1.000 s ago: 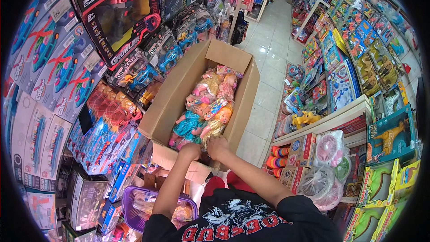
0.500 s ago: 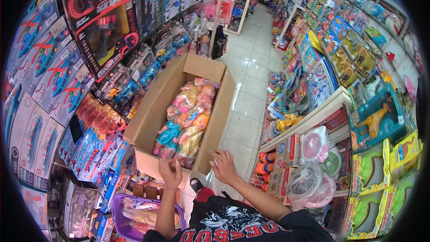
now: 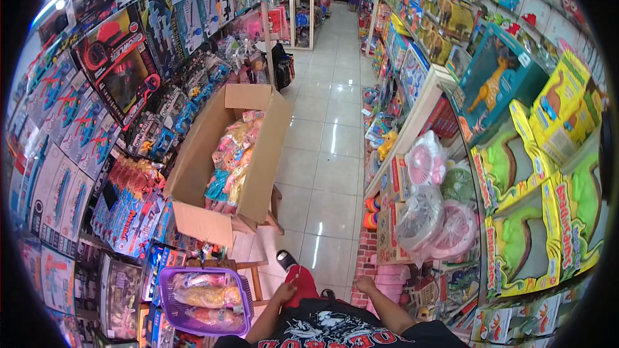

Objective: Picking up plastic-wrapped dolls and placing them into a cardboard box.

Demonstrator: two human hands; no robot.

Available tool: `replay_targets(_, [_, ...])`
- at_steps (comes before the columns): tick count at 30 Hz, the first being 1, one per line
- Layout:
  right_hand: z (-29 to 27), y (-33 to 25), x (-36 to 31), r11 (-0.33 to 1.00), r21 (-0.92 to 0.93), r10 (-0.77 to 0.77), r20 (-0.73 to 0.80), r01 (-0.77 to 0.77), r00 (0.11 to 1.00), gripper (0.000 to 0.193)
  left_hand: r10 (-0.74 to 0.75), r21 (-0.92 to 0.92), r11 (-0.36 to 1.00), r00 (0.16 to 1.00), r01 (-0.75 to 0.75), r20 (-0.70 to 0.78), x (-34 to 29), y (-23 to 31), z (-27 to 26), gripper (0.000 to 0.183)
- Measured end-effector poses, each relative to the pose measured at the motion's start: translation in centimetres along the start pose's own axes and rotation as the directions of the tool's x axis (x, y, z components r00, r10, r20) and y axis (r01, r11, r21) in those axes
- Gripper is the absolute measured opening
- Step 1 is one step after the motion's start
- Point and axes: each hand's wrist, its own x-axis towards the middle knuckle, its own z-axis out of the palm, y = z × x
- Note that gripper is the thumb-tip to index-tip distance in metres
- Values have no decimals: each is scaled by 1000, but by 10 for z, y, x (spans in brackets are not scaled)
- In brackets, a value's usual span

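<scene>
Left hand: the left hand (image 3: 282, 294) hangs low beside the red trousers, fingers loosely curled, holding nothing.
Right hand: the right hand (image 3: 365, 283) is down near the pink packs on the low shelf; whether it grips anything cannot be told.
Cardboard box: the cardboard box (image 3: 196, 169) of wrapped dolls (image 3: 229, 166) stands ahead on a wooden stool, well apart from both hands.
Basket: a purple basket (image 3: 205, 328) of wrapped dolls sits just left of the left hand.

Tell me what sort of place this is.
Most likely a toy shop: boxed toys fill shelves along both sides of a tiled aisle, and an open cardboard box holds bagged dolls.
</scene>
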Motion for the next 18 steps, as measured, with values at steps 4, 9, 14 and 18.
replay_targets(4, [34, -5, -61, 968, -126, -164, 337, 217, 927, 30, -337, -267, 924, 912, 273, -233, -58, -109, 79, 37])
replay_targets(9, [89, 28, -104, 864, 145, 262, 688, -481, 677, 36, -398, -165, 915, 893, 369, -211, -138, -103, 85, 46])
replay_targets(14, [64, -6, -78, 986, -69, -63, 677, 149, 733, 24, -351, 59, 936, 911, 347, 215, -198, -199, 121, 40])
replay_targets(18, [62, -38, -45, 1000, 7, 14, 380, -18, 925, 29, -306, -52, 949, 948, 311, 91, -218, -217, 123, 37])
